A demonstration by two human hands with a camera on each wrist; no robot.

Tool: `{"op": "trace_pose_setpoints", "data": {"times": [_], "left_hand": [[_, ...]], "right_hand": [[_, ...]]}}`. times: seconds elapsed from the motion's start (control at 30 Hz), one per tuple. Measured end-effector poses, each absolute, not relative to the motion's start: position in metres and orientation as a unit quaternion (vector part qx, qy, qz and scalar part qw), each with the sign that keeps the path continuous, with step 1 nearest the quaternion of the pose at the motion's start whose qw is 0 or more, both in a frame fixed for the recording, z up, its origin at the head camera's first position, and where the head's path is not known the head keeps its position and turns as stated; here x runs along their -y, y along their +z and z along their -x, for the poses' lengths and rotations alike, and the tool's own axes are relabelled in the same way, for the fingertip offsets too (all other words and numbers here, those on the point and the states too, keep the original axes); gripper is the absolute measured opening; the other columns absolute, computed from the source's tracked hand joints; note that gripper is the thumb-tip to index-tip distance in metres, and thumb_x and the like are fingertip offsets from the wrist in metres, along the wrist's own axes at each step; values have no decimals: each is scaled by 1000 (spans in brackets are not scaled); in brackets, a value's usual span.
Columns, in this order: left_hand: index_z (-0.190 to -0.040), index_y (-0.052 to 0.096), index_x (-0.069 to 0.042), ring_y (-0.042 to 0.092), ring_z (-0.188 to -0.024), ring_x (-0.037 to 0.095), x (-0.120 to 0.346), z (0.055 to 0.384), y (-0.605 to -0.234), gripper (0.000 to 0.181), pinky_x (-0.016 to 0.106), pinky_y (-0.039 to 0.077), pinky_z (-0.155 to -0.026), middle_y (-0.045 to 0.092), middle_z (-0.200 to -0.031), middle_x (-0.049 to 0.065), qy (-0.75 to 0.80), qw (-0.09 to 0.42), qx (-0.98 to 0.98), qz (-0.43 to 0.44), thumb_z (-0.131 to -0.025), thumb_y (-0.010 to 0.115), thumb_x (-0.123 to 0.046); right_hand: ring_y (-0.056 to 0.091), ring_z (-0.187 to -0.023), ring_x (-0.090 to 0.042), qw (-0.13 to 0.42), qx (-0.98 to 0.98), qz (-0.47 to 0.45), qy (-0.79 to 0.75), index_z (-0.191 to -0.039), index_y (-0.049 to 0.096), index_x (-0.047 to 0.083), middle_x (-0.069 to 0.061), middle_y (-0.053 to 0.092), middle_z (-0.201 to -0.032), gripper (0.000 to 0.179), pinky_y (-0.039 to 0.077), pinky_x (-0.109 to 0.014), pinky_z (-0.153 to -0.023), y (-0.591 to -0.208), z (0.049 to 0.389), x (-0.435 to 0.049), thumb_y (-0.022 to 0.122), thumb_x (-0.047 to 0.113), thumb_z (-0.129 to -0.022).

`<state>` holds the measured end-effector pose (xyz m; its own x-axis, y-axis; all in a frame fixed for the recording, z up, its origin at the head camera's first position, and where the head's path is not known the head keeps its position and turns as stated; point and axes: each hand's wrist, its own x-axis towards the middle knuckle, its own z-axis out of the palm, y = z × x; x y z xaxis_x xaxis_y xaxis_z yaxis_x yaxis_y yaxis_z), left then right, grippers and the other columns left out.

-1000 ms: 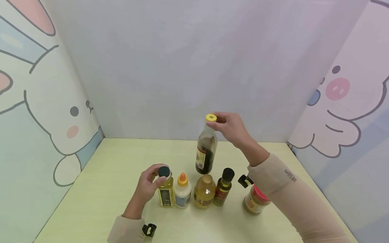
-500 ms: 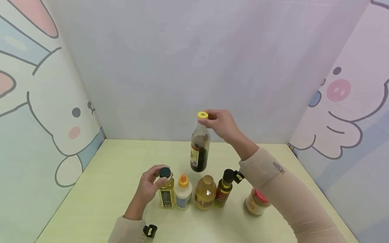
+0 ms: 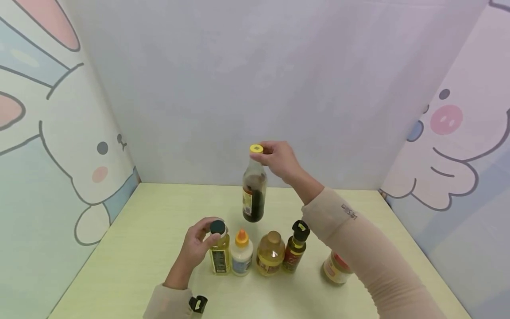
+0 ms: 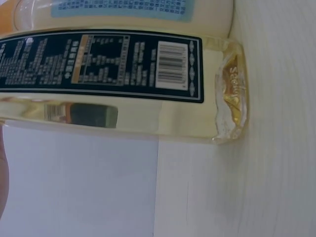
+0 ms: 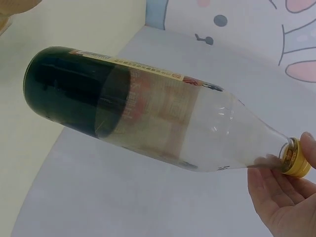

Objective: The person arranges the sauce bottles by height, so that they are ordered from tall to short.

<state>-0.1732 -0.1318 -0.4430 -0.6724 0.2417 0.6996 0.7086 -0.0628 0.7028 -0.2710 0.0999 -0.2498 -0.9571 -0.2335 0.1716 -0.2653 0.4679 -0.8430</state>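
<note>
In the head view, my right hand (image 3: pixel 277 160) pinches the yellow cap and neck of a tall glass bottle of dark sauce (image 3: pixel 254 195). The bottle hangs nearly upright behind the others and looks raised off the table; its dark liquid (image 5: pixel 74 91) fills the lower part in the right wrist view. At the front left, my left hand (image 3: pixel 195 243) grips the neck of a clear oil bottle (image 3: pixel 220 259) under its dark green cap. This oil bottle (image 4: pixel 187 116) stands on the table. Touching or close beside it is a white squeeze bottle (image 3: pixel 241 259) with an orange nozzle.
Right of the squeeze bottle stand a round amber bottle (image 3: pixel 271 254) and a slim dark-capped bottle (image 3: pixel 294 254). A red-lidded jar (image 3: pixel 336 269) sits farther right, partly behind the right sleeve (image 3: pixel 358 248). Cartoon-printed walls surround the pale table (image 3: pixel 171 201).
My right hand has carried the dark sauce bottle to the left along the back of the row. The left hand stays on the oil bottle. The right sleeve now covers more of the jar.
</note>
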Motion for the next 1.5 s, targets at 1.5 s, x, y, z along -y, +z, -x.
{"op": "trace_pose_setpoints", "data": {"times": [1.5], "left_hand": [[-113, 56, 11, 60, -92, 14, 131, 176, -446, 23, 22, 47, -86, 66, -104, 5, -627, 219, 645, 377, -91, 61, 7]], "right_hand": [[62, -96, -18, 26, 853, -104, 510, -120, 68, 4, -6, 68, -110, 35, 51, -33, -83, -293, 316, -39, 74, 20, -89]]}}
